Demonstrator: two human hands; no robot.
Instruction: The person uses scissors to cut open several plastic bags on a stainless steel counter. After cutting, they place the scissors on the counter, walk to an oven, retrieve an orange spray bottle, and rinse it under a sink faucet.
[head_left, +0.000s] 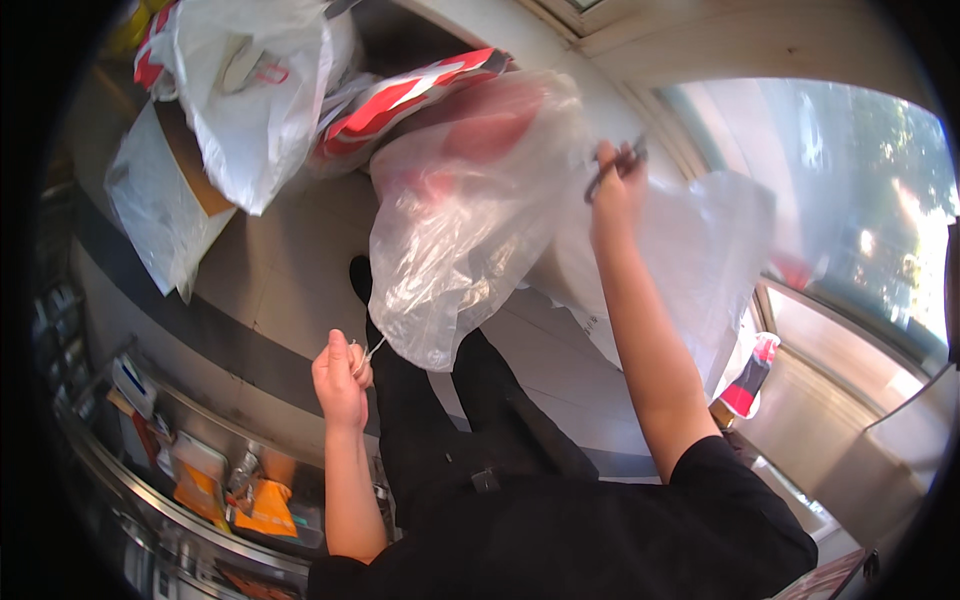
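Observation:
My left hand (343, 375) is closed on a thin white string (373, 349) that runs up to the lower edge of a translucent plastic bag (450, 255). Reddish contents show through the bag's upper part. To the right of this bag, my right hand (621, 176) grips a dark tool (619, 163), blurred, probably scissors. A large whitish plastic sheet or bag (675, 255) lies behind my right forearm. Just behind the translucent bag is a red and white printed sack (409, 97).
White plastic bags (251, 90) hang or stand at the upper left, with another (161, 202) below against brown cardboard. A metal shelf (142, 480) with orange packets (266, 510) runs along the lower left. A window (847, 165) is on the right. Tiled floor shows between.

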